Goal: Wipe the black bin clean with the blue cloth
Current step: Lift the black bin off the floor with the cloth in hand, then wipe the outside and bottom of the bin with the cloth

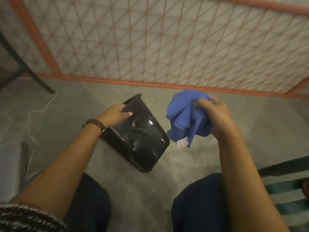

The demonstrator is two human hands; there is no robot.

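Black plastic bin (142, 139), glossy and rectangular, lies in the middle of the head view. It is tipped on its side over the grey concrete floor (150, 190), just beyond my knees, and I cannot tell whether its near corner touches the ground. My left hand (117, 114) grips its far edge, fingers curled behind the wall and thumb laid on the shiny face. A dark band (94, 124) circles that wrist. To the right, apart from the bin, my right hand (215, 114) holds the crumpled blue cloth (184, 118) bunched in a closed fist. Loose folds and a small white tag (181, 144) hang below it. Along the far side runs an orange-framed wire mesh panel (167, 39).

I judge that no wiping stroke is under way at this instant, since cloth and bin do not touch. The next move calls for carrying the wad left onto the glossy face and pressing a flat pad of cloth rather than dangling ends. My left hand should steady the bin and turn it to expose the other walls.
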